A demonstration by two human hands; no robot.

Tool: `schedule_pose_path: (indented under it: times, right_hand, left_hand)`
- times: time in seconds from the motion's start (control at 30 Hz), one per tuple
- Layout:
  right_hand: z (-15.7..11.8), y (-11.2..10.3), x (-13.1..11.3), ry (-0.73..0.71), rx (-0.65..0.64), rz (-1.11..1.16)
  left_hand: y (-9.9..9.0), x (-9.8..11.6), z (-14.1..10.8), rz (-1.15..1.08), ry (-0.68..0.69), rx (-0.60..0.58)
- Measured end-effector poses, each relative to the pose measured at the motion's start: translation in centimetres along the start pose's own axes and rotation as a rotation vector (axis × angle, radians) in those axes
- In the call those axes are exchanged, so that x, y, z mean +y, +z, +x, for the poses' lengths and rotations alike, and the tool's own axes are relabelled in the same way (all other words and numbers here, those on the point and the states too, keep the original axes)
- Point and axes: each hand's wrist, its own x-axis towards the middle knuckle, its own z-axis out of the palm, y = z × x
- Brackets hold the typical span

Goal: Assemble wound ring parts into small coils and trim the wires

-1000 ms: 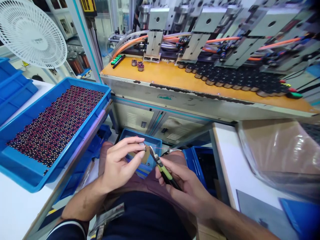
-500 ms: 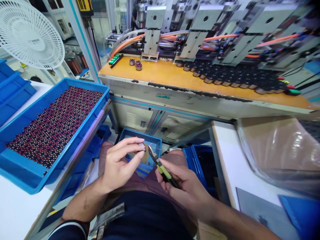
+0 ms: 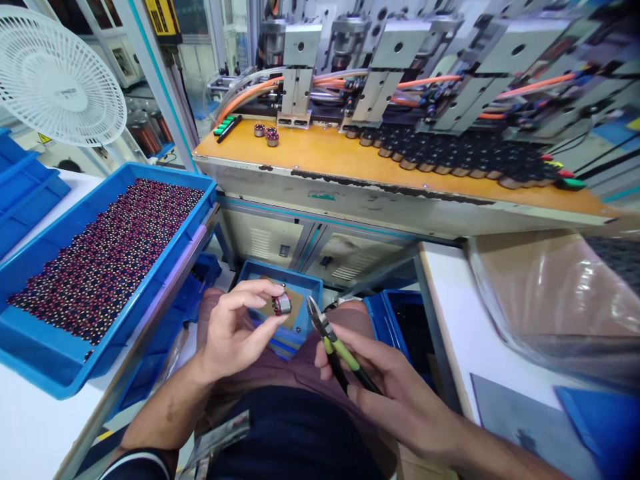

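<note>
Between the thumb and fingers of my left hand [image 3: 235, 327] is a small wound motor stator [image 3: 282, 305], a grey metal ring with dark red windings. My right hand [image 3: 383, 377] is wrapped round the green-and-black handles of side cutters [image 3: 343, 350]. Their jaws point up and left, a short way to the right of the stator and apart from it. Below both hands, a blue bin [image 3: 314, 288] with a piece of cardboard in it stands between my knees.
At left a blue tray [image 3: 75, 373] holds a mass of similar stators, with a white fan [image 3: 63, 83] behind. On the orange machine ledge [image 3: 320, 150] stand a few stators [image 3: 271, 137] and rows of black-topped parts [image 3: 450, 150]. Plastic-wrapped cardboard [image 3: 540, 293] lies at right.
The cutters' jaws have drawn away from the stator's thin wires, and the handles have spread apart. In my left fingers the stator has turned, so its side now shows. The view has shifted slightly.
</note>
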Motion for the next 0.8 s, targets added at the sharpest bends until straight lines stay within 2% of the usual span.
schedule_pose_path:
  times: [0.27,0.8]
  right_hand:
    - [0.43,0.36,-0.36,0.015,-0.036,-0.056]
    - [0.82,0.70,-0.29,0.015,-0.035,0.021]
  left_hand:
    - [0.32,0.23,-0.47,0.038,0.002,0.021]
    - [0.08,0.65,-0.29,0.111,0.007,-0.013]
